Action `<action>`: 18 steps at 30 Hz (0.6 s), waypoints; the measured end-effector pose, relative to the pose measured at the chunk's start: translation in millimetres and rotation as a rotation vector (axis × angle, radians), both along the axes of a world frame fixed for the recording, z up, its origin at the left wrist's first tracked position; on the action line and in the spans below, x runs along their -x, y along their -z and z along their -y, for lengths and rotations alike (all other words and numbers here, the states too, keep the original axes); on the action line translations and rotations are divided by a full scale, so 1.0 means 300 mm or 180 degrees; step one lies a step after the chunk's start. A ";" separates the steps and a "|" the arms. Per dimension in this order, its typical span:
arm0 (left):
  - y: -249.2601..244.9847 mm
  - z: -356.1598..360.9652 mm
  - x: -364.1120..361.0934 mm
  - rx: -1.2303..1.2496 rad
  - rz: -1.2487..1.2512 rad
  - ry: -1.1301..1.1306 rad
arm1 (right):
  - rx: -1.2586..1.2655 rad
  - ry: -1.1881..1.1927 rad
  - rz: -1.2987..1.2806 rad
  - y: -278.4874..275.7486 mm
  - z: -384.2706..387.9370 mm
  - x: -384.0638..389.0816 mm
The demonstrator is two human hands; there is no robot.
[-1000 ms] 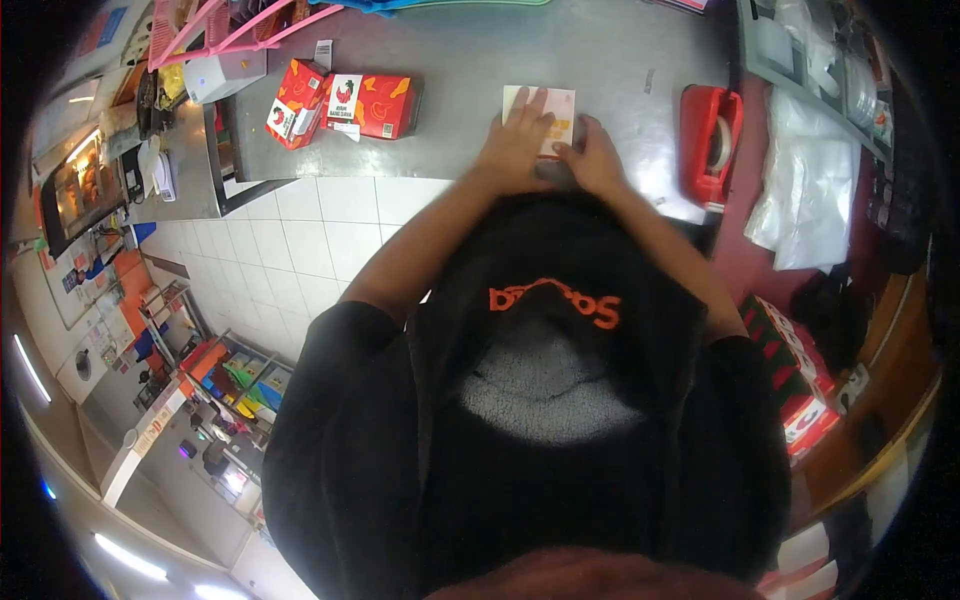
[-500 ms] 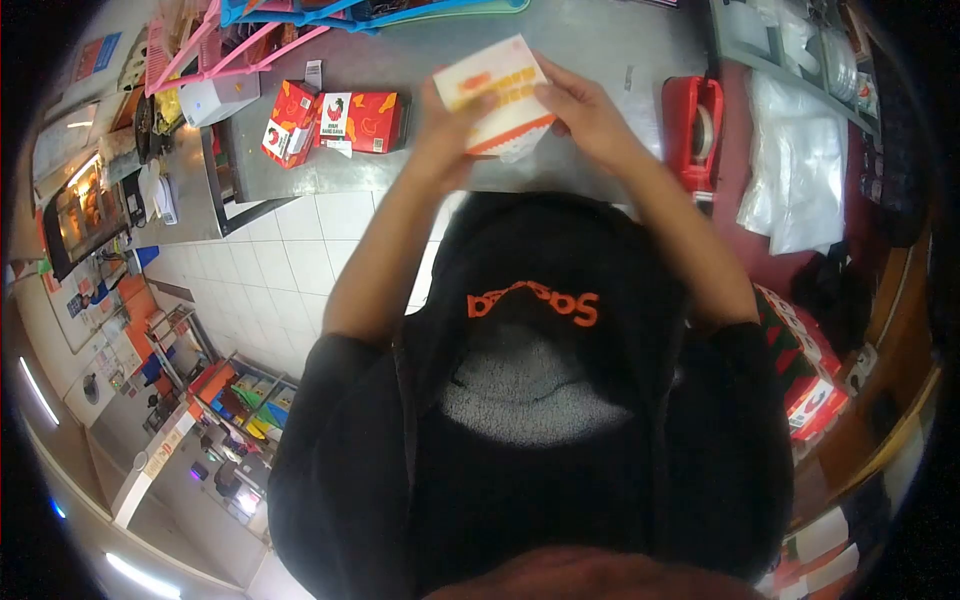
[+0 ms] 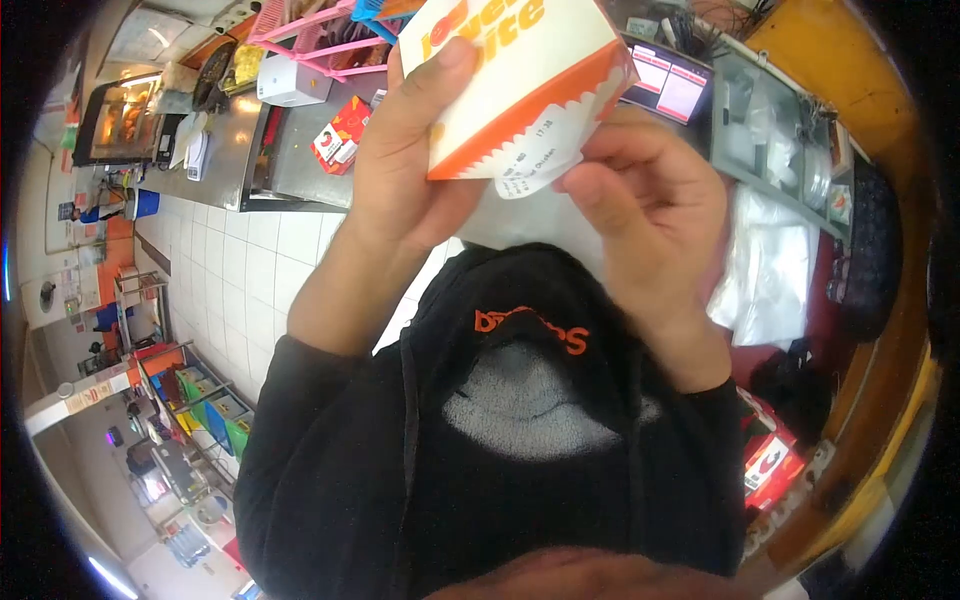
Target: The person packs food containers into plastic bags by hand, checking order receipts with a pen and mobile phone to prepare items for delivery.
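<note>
A white and orange box (image 3: 530,85) with yellow lettering is held up close to the camera. My left hand (image 3: 415,140) grips its left side, the thumb lying across the printed face. A white printed label (image 3: 530,165) hangs over the lower edge of the box. My right hand (image 3: 650,190) pinches the label's right end between thumb and fingers, beside the box's lower right corner.
Behind the box is a metal counter (image 3: 298,150) with a red box (image 3: 342,135), a white box (image 3: 293,80) and pink racks (image 3: 305,38). To the right are a lit screen (image 3: 665,82), a grey tray (image 3: 770,140) and clear plastic bags (image 3: 768,270).
Both hands have brought the box nearer to the camera, so it looks larger. My right hand has moved from the box's upper right side down to the label. The view has shifted.
</note>
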State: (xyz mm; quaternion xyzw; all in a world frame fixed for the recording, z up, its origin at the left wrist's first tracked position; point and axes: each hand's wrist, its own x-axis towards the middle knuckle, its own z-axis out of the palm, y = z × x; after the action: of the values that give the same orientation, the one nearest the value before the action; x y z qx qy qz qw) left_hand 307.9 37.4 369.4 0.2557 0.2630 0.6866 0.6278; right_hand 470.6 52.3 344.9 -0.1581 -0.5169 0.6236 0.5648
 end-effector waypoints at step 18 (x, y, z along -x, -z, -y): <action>-0.126 0.125 -0.047 -0.0480 -0.0332 -0.0526 | 0.0114 -0.0509 -0.1734 -0.055 0.121 0.118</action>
State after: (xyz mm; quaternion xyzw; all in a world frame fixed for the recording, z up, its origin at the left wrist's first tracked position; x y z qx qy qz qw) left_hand 321.9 -0.1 407.2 0.3150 0.2630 0.7396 0.5335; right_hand 435.4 16.1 361.4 0.0467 -0.3458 0.6947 0.6290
